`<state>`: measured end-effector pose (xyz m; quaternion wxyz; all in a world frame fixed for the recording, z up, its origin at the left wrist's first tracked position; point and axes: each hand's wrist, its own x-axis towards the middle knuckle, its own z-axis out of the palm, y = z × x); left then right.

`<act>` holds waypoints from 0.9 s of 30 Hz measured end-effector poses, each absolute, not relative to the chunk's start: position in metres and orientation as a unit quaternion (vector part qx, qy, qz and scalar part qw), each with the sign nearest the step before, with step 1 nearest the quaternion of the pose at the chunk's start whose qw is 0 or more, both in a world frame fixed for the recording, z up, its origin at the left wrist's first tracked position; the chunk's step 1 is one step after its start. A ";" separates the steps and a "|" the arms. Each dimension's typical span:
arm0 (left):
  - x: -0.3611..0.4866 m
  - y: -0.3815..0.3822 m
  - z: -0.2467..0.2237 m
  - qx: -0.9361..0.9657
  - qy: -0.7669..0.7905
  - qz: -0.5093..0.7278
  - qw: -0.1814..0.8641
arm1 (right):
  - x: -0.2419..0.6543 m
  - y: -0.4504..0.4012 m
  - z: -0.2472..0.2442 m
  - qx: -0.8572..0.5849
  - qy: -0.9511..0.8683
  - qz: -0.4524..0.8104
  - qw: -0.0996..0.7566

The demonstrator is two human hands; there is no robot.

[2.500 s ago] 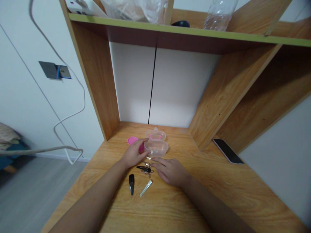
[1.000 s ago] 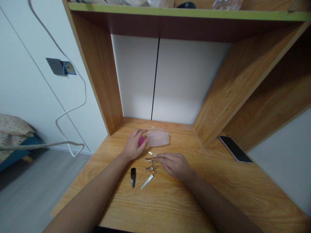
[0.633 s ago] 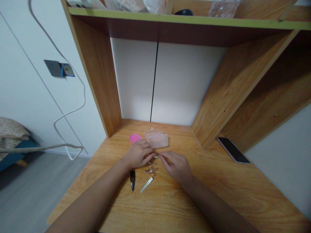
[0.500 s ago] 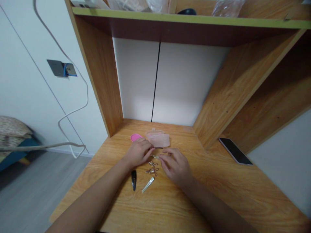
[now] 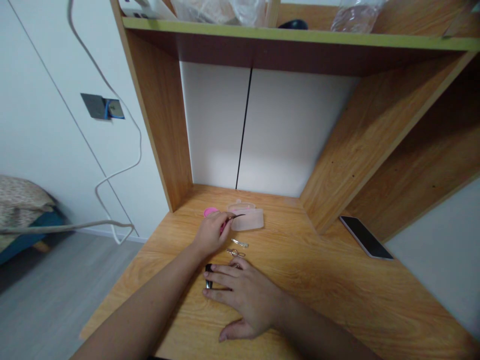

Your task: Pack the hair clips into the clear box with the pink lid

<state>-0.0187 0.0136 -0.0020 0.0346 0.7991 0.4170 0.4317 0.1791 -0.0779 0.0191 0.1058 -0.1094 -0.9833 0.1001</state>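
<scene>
My left hand (image 5: 213,233) is closed on a thin dark hair clip (image 5: 239,216), whose pointed end sticks out over a clear plastic box (image 5: 252,220). A bit of pink shows at its fingers. Lower down, my right hand (image 5: 249,295) is spread flat, palm down, fingers reaching over a black hair clip (image 5: 209,283) and partly covering it. Between the hands lie a small silvery clip (image 5: 240,243) and a metal clip with loops (image 5: 236,253). Another looped clip is mostly under my right hand, which also hides the spot where a pale clip lay.
A round pink item (image 5: 210,212) sits left of the box, and the box's clear lid (image 5: 241,205) is behind it. A phone (image 5: 365,237) lies at the right by the shelf panel. A shelf (image 5: 292,34) spans above; a white cable (image 5: 139,145) hangs at left.
My right hand has moved down and toward me, opening out over the lower clips. My left hand now holds the dark clip up by the box. The view has shifted slightly.
</scene>
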 end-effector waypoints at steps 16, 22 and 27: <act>-0.017 0.013 -0.003 0.798 0.416 0.433 0.044 | 0.210 -0.037 -0.006 -0.138 -0.959 0.013 0.247; -0.018 0.016 -0.007 0.791 0.422 0.440 0.045 | 0.209 -0.039 0.003 -0.261 -0.931 -0.010 0.254; -0.018 0.015 -0.003 0.792 0.425 0.438 0.028 | 0.208 -0.039 0.004 -0.322 -0.915 0.020 0.241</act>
